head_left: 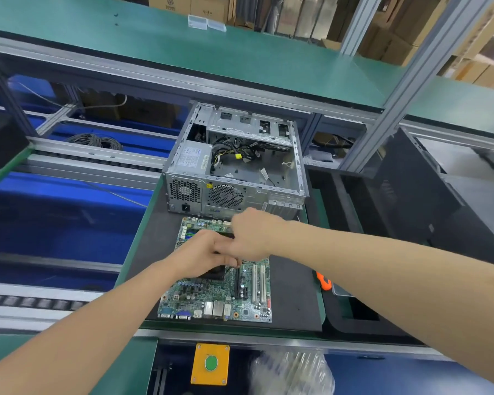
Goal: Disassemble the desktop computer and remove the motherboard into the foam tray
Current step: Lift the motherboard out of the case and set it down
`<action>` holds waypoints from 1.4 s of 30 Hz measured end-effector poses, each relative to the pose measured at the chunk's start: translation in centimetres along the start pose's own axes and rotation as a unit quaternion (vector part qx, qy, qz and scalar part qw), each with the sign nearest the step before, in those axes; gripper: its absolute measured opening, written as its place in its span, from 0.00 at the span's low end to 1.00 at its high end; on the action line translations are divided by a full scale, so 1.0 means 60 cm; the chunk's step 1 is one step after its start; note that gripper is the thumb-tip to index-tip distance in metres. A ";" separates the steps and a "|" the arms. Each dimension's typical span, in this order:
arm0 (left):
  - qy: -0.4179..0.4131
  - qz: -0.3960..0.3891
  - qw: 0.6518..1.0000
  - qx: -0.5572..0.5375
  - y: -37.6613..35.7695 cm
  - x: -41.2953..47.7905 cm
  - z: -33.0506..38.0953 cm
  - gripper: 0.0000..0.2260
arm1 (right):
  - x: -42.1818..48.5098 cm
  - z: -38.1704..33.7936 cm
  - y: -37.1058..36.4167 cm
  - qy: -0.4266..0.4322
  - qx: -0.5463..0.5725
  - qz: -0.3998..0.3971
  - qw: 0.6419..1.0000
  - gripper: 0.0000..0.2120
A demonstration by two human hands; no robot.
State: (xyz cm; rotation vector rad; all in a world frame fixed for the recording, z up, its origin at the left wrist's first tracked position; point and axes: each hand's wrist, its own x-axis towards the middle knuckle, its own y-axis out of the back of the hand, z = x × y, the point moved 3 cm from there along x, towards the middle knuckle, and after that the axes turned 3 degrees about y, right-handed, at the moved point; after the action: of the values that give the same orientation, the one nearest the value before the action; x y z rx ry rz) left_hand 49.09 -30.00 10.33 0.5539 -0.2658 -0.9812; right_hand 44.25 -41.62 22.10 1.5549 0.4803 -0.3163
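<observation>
Left hand [207, 253] curls round the black cooler [215, 273] on the green motherboard [220, 299]. Right hand [251, 235] is curled, but I cannot tell its hold. The label on the perforated steel case [234, 169] is unreadable.

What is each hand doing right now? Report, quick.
Left hand: fingers curled round the dark block on the motherboard.
Right hand: fingers curled under, grip hidden; cannot tell.

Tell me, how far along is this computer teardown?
Done: the motherboard is out of the open case, lying on a dark mat. In hand: the left hand and right hand work at its middle. Left: moving it to what looks like the black foam tray at right.
</observation>
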 end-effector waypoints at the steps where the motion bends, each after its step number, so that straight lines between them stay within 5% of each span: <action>1: 0.008 -0.003 1.000 0.000 0.001 0.000 0.001 0.15 | 0.005 0.001 0.001 -0.063 0.036 -0.065 0.995 0.26; 3: 0.011 -0.010 1.000 -0.003 0.000 -0.001 0.000 0.09 | 0.010 -0.007 0.004 -0.124 0.060 -0.179 0.974 0.21; 5: 0.006 -0.020 1.000 -0.019 0.000 -0.002 -0.004 0.05 | 0.016 -0.019 0.009 -0.084 0.004 -0.196 0.977 0.20; 9: -0.022 -0.030 0.999 -0.012 0.001 -0.002 -0.010 0.03 | 0.018 -0.038 0.012 0.056 -0.237 -0.130 0.961 0.17; 14: -0.052 -0.027 0.998 0.012 -0.001 0.002 -0.010 0.06 | 0.006 -0.021 0.006 0.164 -0.236 -0.016 0.958 0.18; 17: -0.047 -0.049 0.997 0.043 -0.003 0.006 -0.020 0.06 | -0.005 -0.021 -0.004 0.261 -0.305 0.006 0.916 0.03; 22: -0.047 -0.055 0.996 0.051 -0.006 0.003 -0.024 0.06 | -0.008 -0.024 -0.012 0.329 -0.389 -0.005 0.860 0.13; 25: -0.045 -0.052 0.997 0.024 -0.004 0.000 -0.016 0.05 | -0.005 -0.033 0.008 0.232 -0.299 0.022 0.925 0.05; 27: -0.060 -0.037 0.997 0.037 -0.003 0.000 -0.012 0.07 | 0.006 -0.019 0.020 0.071 -0.168 -0.012 0.983 0.18; 29: -0.061 -0.022 0.997 0.049 -0.002 0.000 -0.009 0.06 | 0.010 -0.010 0.017 -0.074 -0.019 -0.143 0.987 0.23; 31: -0.068 -0.012 0.996 0.052 -0.003 0.000 -0.008 0.05 | 0.014 -0.011 0.013 -0.129 0.049 -0.229 0.964 0.21; 36: -0.043 -0.021 0.999 0.024 -0.002 0.000 -0.014 0.04 | 0.017 -0.038 0.024 0.058 -0.228 -0.101 0.967 0.19; 42: -0.010 -0.058 0.998 -0.018 -0.002 -0.001 -0.014 0.04 | -0.006 -0.045 0.010 0.242 -0.324 -0.012 0.914 0.05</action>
State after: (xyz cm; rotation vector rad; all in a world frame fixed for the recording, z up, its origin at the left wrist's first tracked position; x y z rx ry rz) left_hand 49.35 -29.72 9.54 0.5304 -0.2355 -1.1018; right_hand 43.99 -38.94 22.94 0.9580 0.8891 0.2164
